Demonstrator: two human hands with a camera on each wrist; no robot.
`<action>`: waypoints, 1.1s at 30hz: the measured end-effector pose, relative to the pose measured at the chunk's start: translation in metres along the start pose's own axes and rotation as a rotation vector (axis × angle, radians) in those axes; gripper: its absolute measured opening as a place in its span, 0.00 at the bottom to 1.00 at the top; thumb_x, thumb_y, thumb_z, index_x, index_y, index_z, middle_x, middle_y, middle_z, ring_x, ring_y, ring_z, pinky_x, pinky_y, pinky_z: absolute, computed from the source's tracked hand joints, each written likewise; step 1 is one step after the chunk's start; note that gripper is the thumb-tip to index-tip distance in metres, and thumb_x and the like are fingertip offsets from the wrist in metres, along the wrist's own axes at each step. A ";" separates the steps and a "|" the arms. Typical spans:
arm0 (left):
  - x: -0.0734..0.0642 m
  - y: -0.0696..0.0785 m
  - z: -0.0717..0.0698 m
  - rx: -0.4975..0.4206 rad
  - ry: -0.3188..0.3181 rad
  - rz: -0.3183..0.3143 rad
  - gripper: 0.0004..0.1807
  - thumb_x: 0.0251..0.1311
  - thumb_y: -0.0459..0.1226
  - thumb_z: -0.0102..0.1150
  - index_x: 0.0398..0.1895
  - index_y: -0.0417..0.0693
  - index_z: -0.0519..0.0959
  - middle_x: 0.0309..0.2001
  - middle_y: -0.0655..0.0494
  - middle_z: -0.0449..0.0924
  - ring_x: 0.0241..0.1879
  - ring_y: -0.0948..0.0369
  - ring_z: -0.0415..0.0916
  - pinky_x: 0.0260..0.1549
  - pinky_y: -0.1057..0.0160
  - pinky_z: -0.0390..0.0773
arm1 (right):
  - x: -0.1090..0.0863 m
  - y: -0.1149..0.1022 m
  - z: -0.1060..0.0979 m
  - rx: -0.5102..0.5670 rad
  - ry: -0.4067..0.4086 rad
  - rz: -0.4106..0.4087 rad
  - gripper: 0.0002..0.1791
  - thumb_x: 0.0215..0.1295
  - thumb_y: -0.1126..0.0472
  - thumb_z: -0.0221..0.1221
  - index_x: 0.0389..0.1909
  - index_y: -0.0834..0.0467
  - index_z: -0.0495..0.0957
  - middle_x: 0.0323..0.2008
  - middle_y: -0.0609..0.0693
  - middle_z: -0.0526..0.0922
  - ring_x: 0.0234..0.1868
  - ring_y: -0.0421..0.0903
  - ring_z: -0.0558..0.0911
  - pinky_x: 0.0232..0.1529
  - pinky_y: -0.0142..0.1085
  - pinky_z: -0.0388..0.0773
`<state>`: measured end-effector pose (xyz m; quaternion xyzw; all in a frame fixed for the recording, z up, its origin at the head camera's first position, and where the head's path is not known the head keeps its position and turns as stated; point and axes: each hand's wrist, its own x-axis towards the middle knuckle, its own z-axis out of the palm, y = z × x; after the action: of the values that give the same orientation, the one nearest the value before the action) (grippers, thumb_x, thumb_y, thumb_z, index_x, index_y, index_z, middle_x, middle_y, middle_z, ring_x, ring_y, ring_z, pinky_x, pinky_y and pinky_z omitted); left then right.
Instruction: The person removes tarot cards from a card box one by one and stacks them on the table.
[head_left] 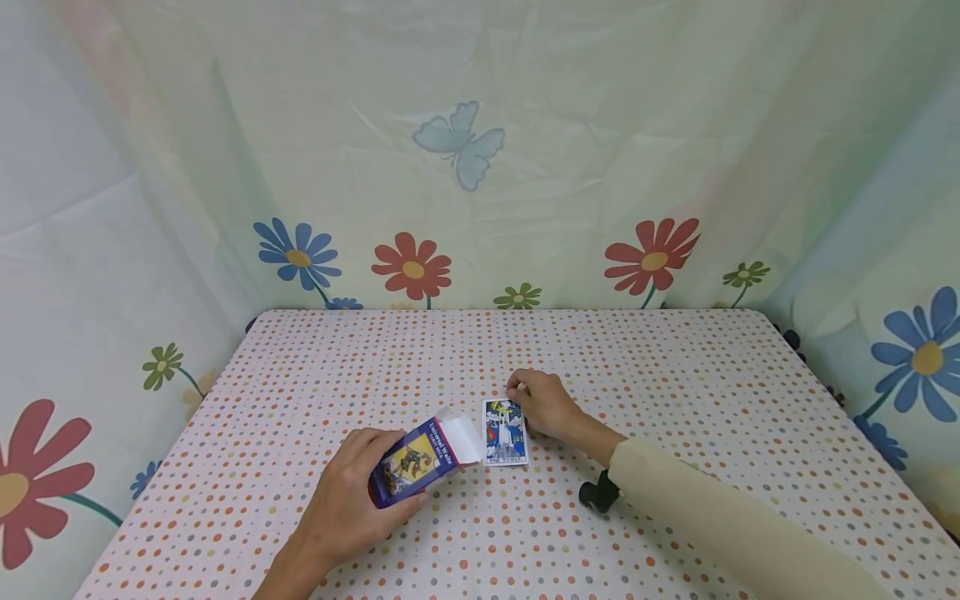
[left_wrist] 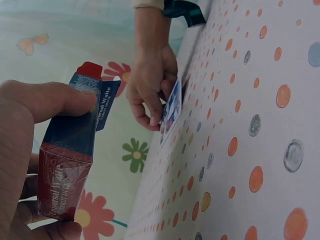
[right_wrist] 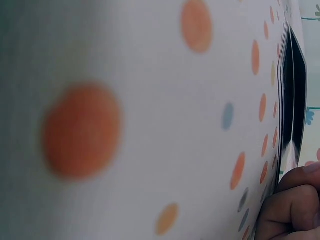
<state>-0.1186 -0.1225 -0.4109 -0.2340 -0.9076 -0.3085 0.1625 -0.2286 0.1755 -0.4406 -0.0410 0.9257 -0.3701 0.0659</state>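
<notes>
My left hand (head_left: pixel 348 496) grips a purple tarot card box (head_left: pixel 411 468) with a picture on its front, held tilted with its white end flap (head_left: pixel 462 439) open to the right. In the left wrist view, the thumb lies across the box (left_wrist: pixel 75 132) and other fingers curl under its red end. A tarot card (head_left: pixel 504 437) marked "The Tower" lies face up beside the flap. My right hand (head_left: pixel 551 406) pinches its upper right edge. Dark cards' edges (right_wrist: pixel 286 100) show beside curled fingers (right_wrist: pixel 292 207) in the right wrist view.
A dotted cloth covers the table (head_left: pixel 330 358). A black wrist device (head_left: pixel 600 493) sits by the right cuff. Flower-printed curtains (head_left: pixel 555 167) hang at the back and sides.
</notes>
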 end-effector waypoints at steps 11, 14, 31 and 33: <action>0.000 -0.001 0.000 -0.004 -0.009 -0.005 0.39 0.41 0.50 0.83 0.59 0.50 0.80 0.51 0.63 0.77 0.47 0.68 0.72 0.43 0.61 0.80 | -0.002 -0.002 -0.001 0.005 -0.010 0.017 0.07 0.79 0.61 0.52 0.45 0.57 0.79 0.20 0.51 0.77 0.13 0.44 0.74 0.15 0.32 0.68; -0.001 -0.001 0.000 -0.006 -0.007 -0.002 0.39 0.41 0.50 0.83 0.59 0.50 0.80 0.51 0.63 0.77 0.47 0.68 0.72 0.43 0.61 0.80 | -0.002 -0.002 -0.001 0.006 -0.011 0.015 0.07 0.79 0.61 0.52 0.44 0.57 0.79 0.20 0.51 0.77 0.12 0.44 0.74 0.15 0.31 0.68; -0.001 -0.002 0.001 -0.016 0.000 0.015 0.40 0.39 0.50 0.84 0.59 0.48 0.80 0.52 0.62 0.77 0.48 0.67 0.72 0.43 0.61 0.80 | -0.003 -0.002 0.000 0.009 -0.006 0.003 0.03 0.72 0.63 0.61 0.41 0.57 0.77 0.18 0.51 0.73 0.11 0.43 0.73 0.13 0.29 0.65; -0.001 -0.002 0.001 -0.013 -0.001 0.014 0.40 0.39 0.50 0.84 0.59 0.48 0.80 0.52 0.61 0.77 0.48 0.67 0.72 0.43 0.61 0.81 | -0.003 -0.002 -0.001 0.009 -0.007 0.002 0.03 0.72 0.64 0.61 0.42 0.56 0.77 0.18 0.51 0.73 0.11 0.43 0.73 0.12 0.29 0.65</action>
<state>-0.1192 -0.1233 -0.4133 -0.2416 -0.9039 -0.3134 0.1627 -0.2255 0.1747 -0.4380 -0.0412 0.9239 -0.3738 0.0698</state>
